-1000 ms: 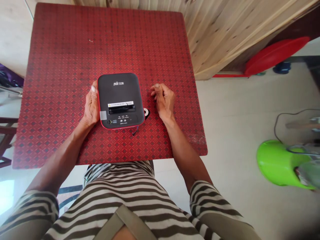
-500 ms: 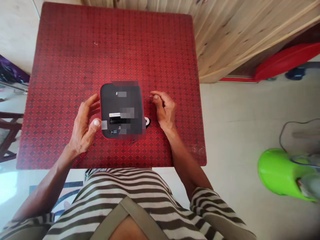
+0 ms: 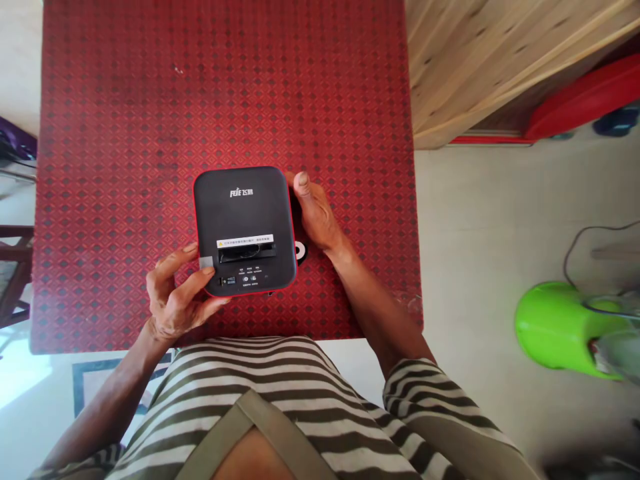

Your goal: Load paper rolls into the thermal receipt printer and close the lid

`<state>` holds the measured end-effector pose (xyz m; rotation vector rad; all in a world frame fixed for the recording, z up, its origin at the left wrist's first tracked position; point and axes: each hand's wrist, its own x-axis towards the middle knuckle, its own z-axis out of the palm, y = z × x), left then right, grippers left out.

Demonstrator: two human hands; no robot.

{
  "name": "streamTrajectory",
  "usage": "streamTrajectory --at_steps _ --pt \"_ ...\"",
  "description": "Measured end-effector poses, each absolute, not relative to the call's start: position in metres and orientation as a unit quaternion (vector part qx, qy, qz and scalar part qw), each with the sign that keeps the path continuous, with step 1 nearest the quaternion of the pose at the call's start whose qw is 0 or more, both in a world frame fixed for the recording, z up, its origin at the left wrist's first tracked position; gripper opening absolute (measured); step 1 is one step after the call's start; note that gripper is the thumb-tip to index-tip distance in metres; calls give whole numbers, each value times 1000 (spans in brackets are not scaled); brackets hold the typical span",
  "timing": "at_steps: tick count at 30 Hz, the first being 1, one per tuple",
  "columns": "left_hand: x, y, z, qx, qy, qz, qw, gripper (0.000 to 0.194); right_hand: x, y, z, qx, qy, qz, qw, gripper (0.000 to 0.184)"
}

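Note:
A flat black receipt printer [image 3: 245, 217] with red sides, rounded corners and a paper slot is at the near middle of the table, between both hands. My left hand [image 3: 177, 293] is closed about its near left corner: one fingertip rests on top by a pale sticker [image 3: 205, 262], and the thumb lies along the front edge. Against the right side, my right hand [image 3: 317, 217] holds the printer, thumb raised, other fingers mostly hidden beside it. A white disc with a black rim [image 3: 299, 251] shows from behind the printer's right edge.
The red patterned table [image 3: 225, 100] extends away from me. Wooden panelling [image 3: 450, 73] stands at the far right. On the floor to the right are a bright green stool or bucket [image 3: 550, 327] and a cable. A dark wooden chair [image 3: 17, 267] is at the left.
My right hand has moved left to the printer's right side. My left hand has shifted down to its near left corner, fingers now touching it. The whole view has moved slightly.

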<state>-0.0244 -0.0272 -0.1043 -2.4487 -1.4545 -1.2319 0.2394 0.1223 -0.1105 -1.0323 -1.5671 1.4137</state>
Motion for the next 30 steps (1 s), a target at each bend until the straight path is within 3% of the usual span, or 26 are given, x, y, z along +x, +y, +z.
streamTrajectory --at_steps 12,18,30 --pt "-32 -23 -102 -806 -465 -367 13 39 242 119 -118 -413 -629 518 407 69" --pt "-31 -21 -100 -810 -446 -380 27 39 241 117 -117 -435 -614 519 406 73" --pt "-31 -20 -107 -798 -443 -406 33 44 289 76 -129 -554 -489 442 509 71"
